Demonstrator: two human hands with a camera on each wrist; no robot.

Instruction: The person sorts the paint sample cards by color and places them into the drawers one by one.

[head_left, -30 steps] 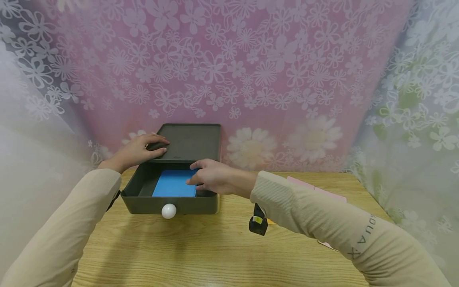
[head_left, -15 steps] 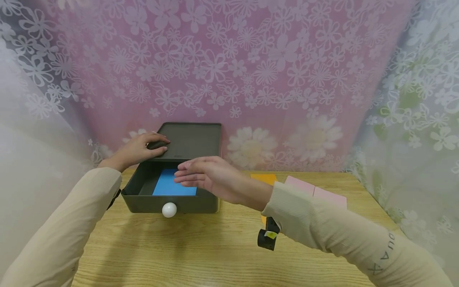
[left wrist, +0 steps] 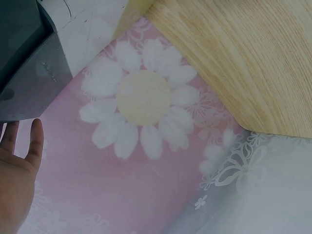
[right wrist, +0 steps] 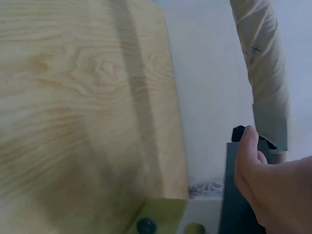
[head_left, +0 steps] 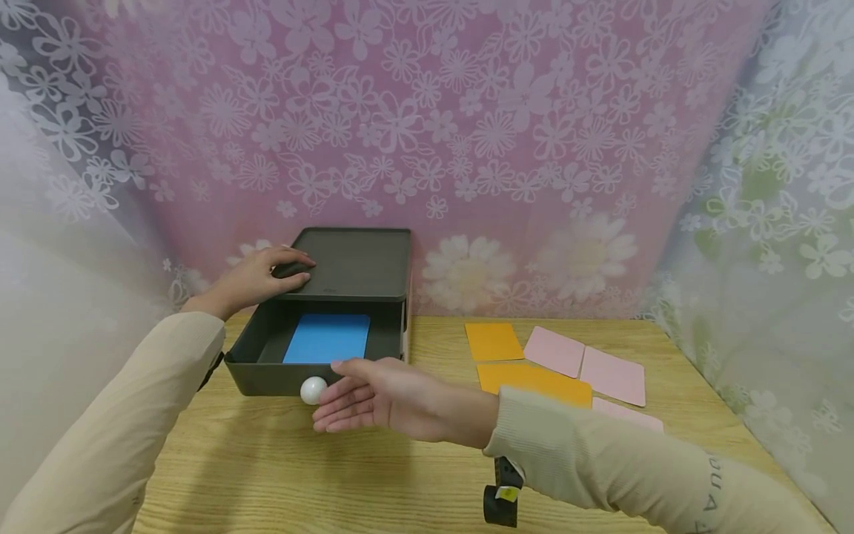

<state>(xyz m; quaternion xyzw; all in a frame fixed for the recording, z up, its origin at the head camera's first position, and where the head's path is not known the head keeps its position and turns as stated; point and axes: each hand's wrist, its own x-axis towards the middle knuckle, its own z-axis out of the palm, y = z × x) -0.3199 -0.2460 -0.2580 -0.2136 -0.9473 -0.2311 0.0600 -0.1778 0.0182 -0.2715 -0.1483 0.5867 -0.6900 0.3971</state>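
A dark grey drawer box [head_left: 353, 256] stands at the back left of the table, its drawer [head_left: 253, 378] pulled out towards me. Inside the drawer lies a flat blue card [head_left: 327, 339]. A round white knob [head_left: 313, 390] sits on the drawer front. My left hand [head_left: 250, 282] rests on the box's top left edge; its fingertips touch the box in the left wrist view too. With fingers straight and holding nothing, my right hand [head_left: 394, 400] is in front of the drawer, fingertips close beside the knob. Whether they touch it, I cannot tell.
Orange cards [head_left: 494, 341] and pink cards [head_left: 614, 376] lie on the wooden table [head_left: 267, 475] to the right of the box. My right sleeve covers part of them. A pink floral cloth [head_left: 467, 148] hangs directly behind the table.
My right hand has left the drawer, moving towards me to the front of it by the knob. More orange and pink cards show now. My left hand has stayed put.
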